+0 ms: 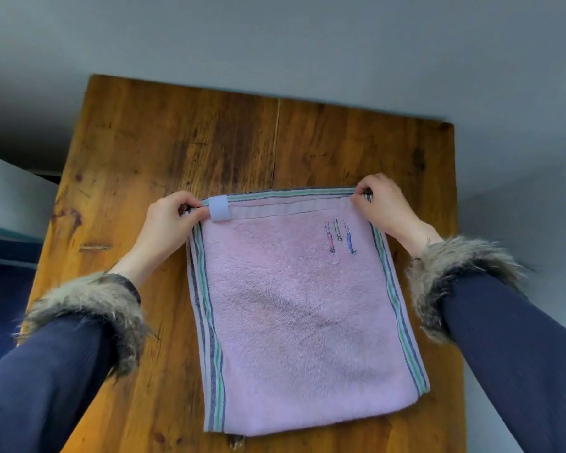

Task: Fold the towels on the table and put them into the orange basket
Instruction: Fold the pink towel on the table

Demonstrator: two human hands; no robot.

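Folding is under way: left hand [169, 220] and right hand [384, 204] pinch the far corners of the pink towel [301, 308] lying doubled on the surface [177, 142]. Next likely another fold; basket unseen.

grey floor [275, 34], blue furniture [4, 289] (left edge)

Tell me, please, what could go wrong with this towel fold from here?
1. The left hand and right hand pinch only the far corners of the towel, so the middle may sag and the layers may slip out of line.
2. The towel's near edge lies close to the table edge; a pull toward the person could drag it off.
3. No basket is in view, so carrying may loosen the fold.
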